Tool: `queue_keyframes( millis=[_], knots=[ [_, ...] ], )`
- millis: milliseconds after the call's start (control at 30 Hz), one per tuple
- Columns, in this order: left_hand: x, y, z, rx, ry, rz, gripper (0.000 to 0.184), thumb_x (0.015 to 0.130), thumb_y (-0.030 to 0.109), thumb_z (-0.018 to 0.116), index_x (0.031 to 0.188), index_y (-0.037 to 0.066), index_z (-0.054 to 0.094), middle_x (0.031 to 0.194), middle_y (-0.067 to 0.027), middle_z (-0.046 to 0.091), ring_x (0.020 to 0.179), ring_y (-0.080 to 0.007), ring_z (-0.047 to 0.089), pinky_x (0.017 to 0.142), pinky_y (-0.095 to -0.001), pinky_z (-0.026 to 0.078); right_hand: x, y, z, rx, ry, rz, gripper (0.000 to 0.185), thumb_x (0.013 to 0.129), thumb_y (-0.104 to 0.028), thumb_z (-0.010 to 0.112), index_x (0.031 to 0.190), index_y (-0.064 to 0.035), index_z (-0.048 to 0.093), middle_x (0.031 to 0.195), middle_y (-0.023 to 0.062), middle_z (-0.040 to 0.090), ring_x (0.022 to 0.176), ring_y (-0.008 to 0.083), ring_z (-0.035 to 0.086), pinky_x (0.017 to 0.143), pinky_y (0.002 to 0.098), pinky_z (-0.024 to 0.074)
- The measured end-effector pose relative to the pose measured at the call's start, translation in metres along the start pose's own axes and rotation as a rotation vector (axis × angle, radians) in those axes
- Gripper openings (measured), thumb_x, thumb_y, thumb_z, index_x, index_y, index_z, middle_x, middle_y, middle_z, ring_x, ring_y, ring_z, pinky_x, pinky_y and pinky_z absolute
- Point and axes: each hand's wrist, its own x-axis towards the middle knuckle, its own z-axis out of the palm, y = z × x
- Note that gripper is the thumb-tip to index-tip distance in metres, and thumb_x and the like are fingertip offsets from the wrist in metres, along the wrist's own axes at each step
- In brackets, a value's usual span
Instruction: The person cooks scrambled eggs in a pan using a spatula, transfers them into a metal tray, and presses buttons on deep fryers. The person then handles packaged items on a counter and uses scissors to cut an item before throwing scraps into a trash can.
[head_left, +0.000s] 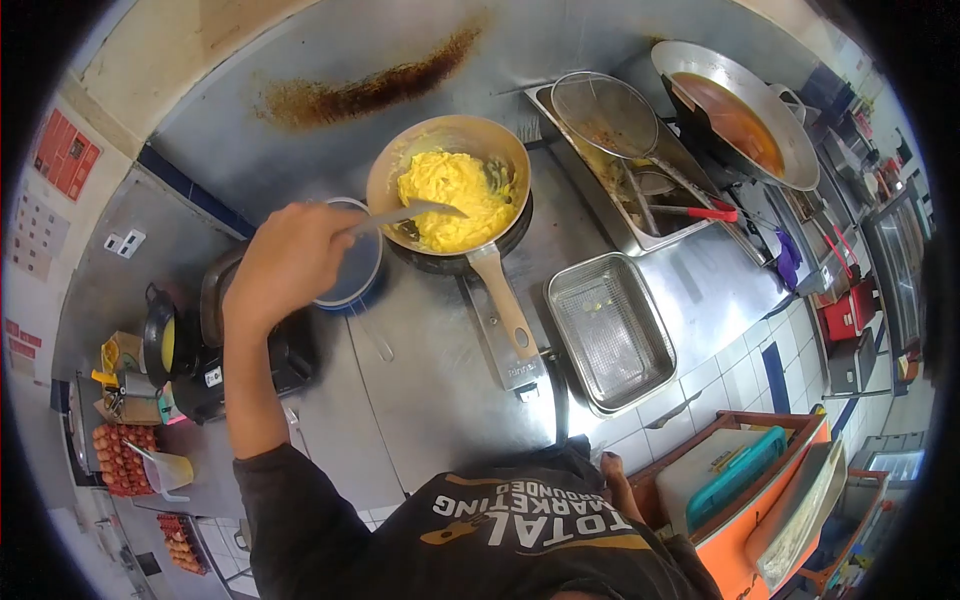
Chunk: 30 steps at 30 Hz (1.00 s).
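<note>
My left hand (290,262) is closed on the handle of a metal spatula (410,213). The blade of the spatula is over the yellow scrambled egg (455,195). That egg lies in a light-brown pan (380,175), which rests on a dark round burner with its handle toward me. Below and beside my left hand is a blue-rimmed pot (352,275), partly covered by the hand. My right hand (615,480) shows only in part, low beside my dark shirt; its fingers cannot be made out.
An empty wire basket (612,330) sits right of the pan handle. Farther right are a tray (640,235) with a strainer (605,112) and red-handled tongs (700,212), then a large wok (700,65) of brown liquid. Eggs (125,455) are stacked at left; an orange crate (735,555) stands lower right.
</note>
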Motion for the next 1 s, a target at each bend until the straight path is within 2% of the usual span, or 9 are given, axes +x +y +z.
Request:
queue_keyframes(
  millis=[167,333,500,600,733,767,833,933,1000],
  knots=[
    [0.009,0.006,0.054,0.092,-0.093,0.034,0.026,0.085,0.007,0.061,0.109,0.006,0.07,0.087,-0.0214,0.066,0.086,-0.042,0.064,0.076,-0.0497,0.051,0.003,-0.008,0.0,0.014,-0.012,-0.121,0.038,0.092,-0.024,0.053,0.109,0.007,0.069,0.093,0.0165,0.071,0.087,0.0239,0.067,0.077,0.0359,0.0523],
    [0.05,0.004,0.114,0.022,0.161,-0.157,0.023,0.085,0.006,0.059,0.106,0.004,0.068,0.093,-0.0243,0.065,0.084,-0.0434,0.065,0.075,-0.0502,0.052,-0.005,-0.008,-0.001,0.067,-0.006,-0.044,0.039,0.093,-0.024,0.054,0.112,0.0074,0.068,0.101,0.0178,0.072,0.093,0.0261,0.066,0.084,0.0382,0.0508],
    [0.084,-0.016,0.158,-0.014,0.262,-0.17,0.025,0.088,0.007,0.056,0.11,0.004,0.067,0.094,-0.0252,0.065,0.085,-0.044,0.066,0.076,-0.05,0.052,-0.015,-0.001,-0.002,0.081,-0.007,-0.012,0.041,0.092,-0.027,0.057,0.111,0.0078,0.068,0.098,0.0171,0.071,0.091,0.0248,0.066,0.081,0.0354,0.0521],
    [0.076,-0.026,0.139,-0.157,0.272,-0.135,0.024,0.088,0.01,0.058,0.108,0.002,0.068,0.092,-0.0258,0.066,0.087,-0.0437,0.065,0.078,-0.0496,0.051,-0.013,0.001,-0.001,-0.003,0.077,-0.026,0.041,0.091,-0.028,0.059,0.109,0.0084,0.068,0.092,0.0154,0.071,0.084,0.0247,0.066,0.075,0.0372,0.0521],
    [0.031,0.001,0.077,-0.379,0.132,-0.2,0.021,0.088,0.013,0.058,0.099,-0.001,0.069,0.092,-0.0265,0.067,0.09,-0.044,0.063,0.079,-0.0507,0.048,-0.011,0.023,-0.006,0.007,-0.055,-0.041,0.044,0.091,-0.03,0.057,0.112,0.007,0.068,0.098,0.0169,0.072,0.088,0.0245,0.065,0.079,0.038,0.0516],
    [0.028,0.003,0.075,-0.375,0.129,-0.205,0.021,0.088,0.013,0.058,0.099,-0.001,0.069,0.092,-0.0265,0.067,0.09,-0.044,0.063,0.079,-0.0507,0.048,-0.006,0.027,-0.005,-0.032,-0.072,-0.1,0.044,0.091,-0.03,0.057,0.112,0.0074,0.068,0.098,0.0166,0.072,0.087,0.0242,0.065,0.078,0.0384,0.0515],
    [0.024,0.005,0.072,-0.409,0.074,-0.041,0.024,0.092,0.012,0.055,0.106,-0.002,0.068,0.088,-0.0277,0.064,0.081,-0.0427,0.064,0.073,-0.0459,0.048,-0.004,0.027,0.003,0.042,-0.052,-0.083,0.043,0.091,-0.031,0.058,0.108,0.0073,0.069,0.095,0.0154,0.071,0.085,0.0239,0.064,0.076,0.0393,0.0514],
    [0.045,0.01,0.092,-0.38,-0.004,-0.119,0.019,0.088,0.012,0.057,0.093,-0.002,0.069,0.095,-0.0256,0.067,0.09,-0.0451,0.063,0.08,-0.0501,0.049,-0.018,-0.003,0.006,0.145,-0.028,-0.033,0.041,0.092,-0.031,0.058,0.103,0.0065,0.069,0.09,0.0134,0.07,0.08,0.0226,0.063,0.072,0.0392,0.051],
    [0.066,0.001,0.116,-0.284,0.065,-0.168,0.019,0.088,0.011,0.056,0.093,-0.001,0.069,0.094,-0.0255,0.067,0.089,-0.0453,0.064,0.08,-0.0504,0.05,-0.01,-0.008,0.001,0.177,-0.021,0.0,0.04,0.093,-0.032,0.058,0.102,0.0058,0.069,0.088,0.0126,0.069,0.077,0.0215,0.063,0.069,0.0381,0.0507]
  ],
)
